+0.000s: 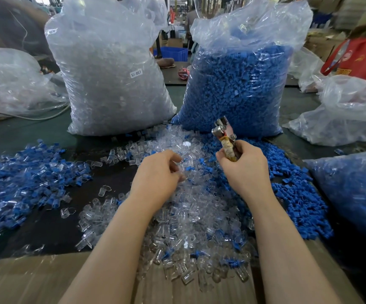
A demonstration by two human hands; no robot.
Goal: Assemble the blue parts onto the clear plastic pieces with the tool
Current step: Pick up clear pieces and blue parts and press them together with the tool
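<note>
Clear pieces (191, 207) lie heaped between the forearms, blue parts (296, 194) piled just right. Left hand (158, 172) curls into the heap, contents hidden; right hand (243, 163) grips the tool (224, 137). Slippery pieces could squirt away if misaligned.

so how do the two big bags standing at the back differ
The left bag is filled with clear plastic pieces and looks pale and see-through, while the right bag is packed with blue parts and looks solid blue. The left bag carries a small white label reading SJ-017; no label shows on the right bag. Both are clear plastic sacks standing upright side by side, open at the top.
</note>
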